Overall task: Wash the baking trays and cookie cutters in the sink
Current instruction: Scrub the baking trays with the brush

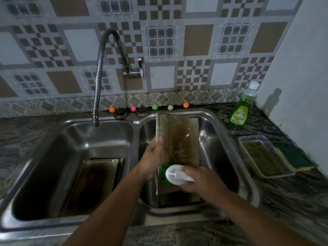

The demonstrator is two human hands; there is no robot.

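While a second baking tray [95,176] lay in the left basin, my left hand [150,162] gripped the dirty tray [179,148] propped in the right basin; my right hand [200,180] clutched the brush [174,174] against it.

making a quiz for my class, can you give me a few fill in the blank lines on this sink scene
1. The left hand holds the tray over the ____ basin.
2. The right hand grips a brush with ____ bristles.
3. The soap bottle stands on the counter, ____ of the sink.
4. The tap spout hangs over the ____ basin.

Missing words: right; green; right; left
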